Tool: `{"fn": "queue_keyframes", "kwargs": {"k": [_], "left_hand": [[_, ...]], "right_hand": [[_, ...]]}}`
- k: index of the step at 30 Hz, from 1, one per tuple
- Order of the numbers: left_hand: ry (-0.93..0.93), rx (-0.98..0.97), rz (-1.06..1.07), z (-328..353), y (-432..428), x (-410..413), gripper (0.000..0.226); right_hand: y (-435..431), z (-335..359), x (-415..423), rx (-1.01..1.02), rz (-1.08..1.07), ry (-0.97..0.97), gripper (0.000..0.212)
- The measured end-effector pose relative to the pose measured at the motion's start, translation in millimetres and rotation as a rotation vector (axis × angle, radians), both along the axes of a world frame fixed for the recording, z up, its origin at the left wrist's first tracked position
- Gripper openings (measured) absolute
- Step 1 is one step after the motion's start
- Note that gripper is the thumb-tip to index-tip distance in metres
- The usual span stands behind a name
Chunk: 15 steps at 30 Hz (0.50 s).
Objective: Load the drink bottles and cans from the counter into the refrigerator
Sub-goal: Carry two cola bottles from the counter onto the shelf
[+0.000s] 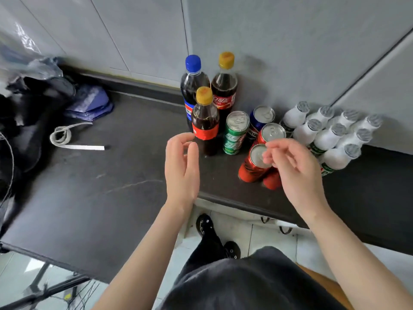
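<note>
Three cola bottles stand on the dark counter (100, 175): a small yellow-capped one (205, 124) in front, a blue-capped one (192, 86) and a taller yellow-capped one (224, 86) behind. Beside them stand a green can (235, 133), a blue can (260, 119) and two red cans (253, 164), (271, 133). Several small white bottles (328, 135) cluster at the right. My left hand (182, 166) hovers just left of the small cola bottle, fingers relaxed, holding nothing. My right hand (295, 168) hangs over the near red can, fingertips at its top, gripping nothing.
A black bag (33, 113), a blue folded item (89, 104) and clear plastic (20, 52) lie at the counter's left. A white strap (67, 137) lies on the counter. Grey walls close the back and right. The counter edge (234, 203) is near my body.
</note>
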<state>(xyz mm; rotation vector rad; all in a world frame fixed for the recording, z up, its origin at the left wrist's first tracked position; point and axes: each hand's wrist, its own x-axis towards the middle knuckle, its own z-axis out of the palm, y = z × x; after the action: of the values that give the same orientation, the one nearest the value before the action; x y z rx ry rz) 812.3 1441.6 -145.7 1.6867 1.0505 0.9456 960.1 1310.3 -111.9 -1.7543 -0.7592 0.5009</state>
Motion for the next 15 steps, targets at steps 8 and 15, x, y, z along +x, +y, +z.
{"fn": "queue_keyframes", "kwargs": {"k": [8,15], "left_hand": [[-0.082,0.194,-0.063,7.4,69.4,47.4,0.041],[-0.071,0.239,-0.302,12.3,93.9,56.8,0.045]], "right_hand": [[67.2,17.4,33.9,-0.004,-0.062,-0.096,0.015],[136.9,17.2,51.8,-0.059,-0.014,-0.283,0.023]]}}
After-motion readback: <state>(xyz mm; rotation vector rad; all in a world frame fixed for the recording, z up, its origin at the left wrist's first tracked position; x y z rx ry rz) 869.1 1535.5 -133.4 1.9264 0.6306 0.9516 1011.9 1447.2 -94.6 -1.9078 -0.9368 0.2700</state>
